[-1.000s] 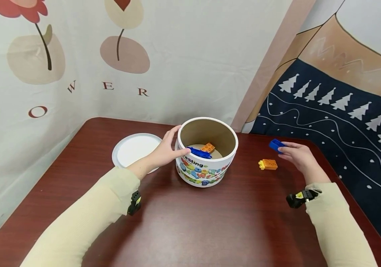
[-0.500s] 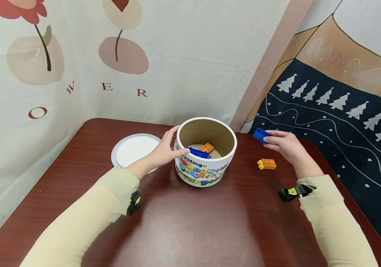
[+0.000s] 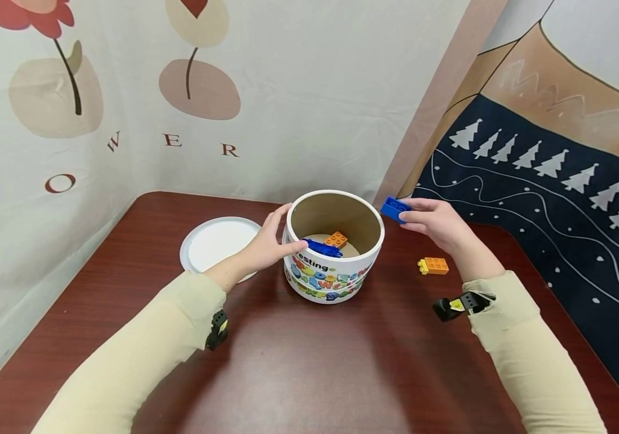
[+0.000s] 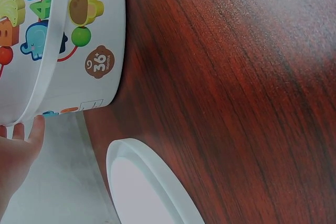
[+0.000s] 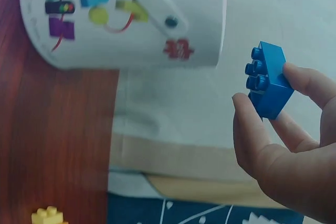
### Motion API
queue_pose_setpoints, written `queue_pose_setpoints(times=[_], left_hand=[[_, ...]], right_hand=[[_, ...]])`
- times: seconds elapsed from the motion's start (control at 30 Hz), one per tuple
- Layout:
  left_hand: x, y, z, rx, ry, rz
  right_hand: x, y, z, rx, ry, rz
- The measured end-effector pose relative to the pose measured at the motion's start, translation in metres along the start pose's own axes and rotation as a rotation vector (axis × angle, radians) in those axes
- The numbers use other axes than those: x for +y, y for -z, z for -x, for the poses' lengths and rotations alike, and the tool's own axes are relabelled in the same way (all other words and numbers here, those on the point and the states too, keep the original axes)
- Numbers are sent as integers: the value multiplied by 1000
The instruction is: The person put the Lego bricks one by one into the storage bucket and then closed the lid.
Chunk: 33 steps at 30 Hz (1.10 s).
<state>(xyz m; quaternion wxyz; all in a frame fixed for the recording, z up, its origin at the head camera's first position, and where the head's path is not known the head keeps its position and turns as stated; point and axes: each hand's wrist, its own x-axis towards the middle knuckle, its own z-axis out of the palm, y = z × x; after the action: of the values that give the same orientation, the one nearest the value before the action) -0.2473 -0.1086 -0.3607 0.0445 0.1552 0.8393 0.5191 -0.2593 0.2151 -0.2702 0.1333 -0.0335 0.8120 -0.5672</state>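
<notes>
My left hand [image 3: 263, 244] holds the left side of a white toy bucket [image 3: 336, 295] printed with colourful pictures. Its thumb lies across the rim, and in the left wrist view the fingertips meet the outer wall. My right hand [image 3: 436, 223] pinches a blue building brick [image 3: 395, 209] between thumb and fingers, just right of the bucket's rim. Studs show along one face of that brick in the right wrist view. Inside the bucket lie an orange brick [image 3: 336, 240] and a blue studded piece [image 3: 324, 248].
An orange brick [image 3: 437, 266] with a yellow one [image 3: 423, 266] at its left end lies on the dark red table [image 3: 298, 367], right of the bucket. A round white lid [image 3: 214, 241] lies left of the bucket. Printed cloths [image 3: 298, 108] stand behind the table.
My right hand has carried the blue brick left and a little upward, from beyond the orange brick to close beside the bucket's rim. The left hand and bucket stay put.
</notes>
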Motion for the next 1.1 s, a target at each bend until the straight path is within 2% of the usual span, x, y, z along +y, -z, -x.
queue_pose_setpoints(times=[0.23,0.63,1.1], left_hand=[[0,0,0,0,4,7],[-1,0,1,-2,14,5],[-2,0,0,4,-6,-11]], right_hand=[[-11,-19,-6,-45,30,-3],[-16,-53,-19,-98,19,-21],[-17,-64,-22,-115,20,-3]])
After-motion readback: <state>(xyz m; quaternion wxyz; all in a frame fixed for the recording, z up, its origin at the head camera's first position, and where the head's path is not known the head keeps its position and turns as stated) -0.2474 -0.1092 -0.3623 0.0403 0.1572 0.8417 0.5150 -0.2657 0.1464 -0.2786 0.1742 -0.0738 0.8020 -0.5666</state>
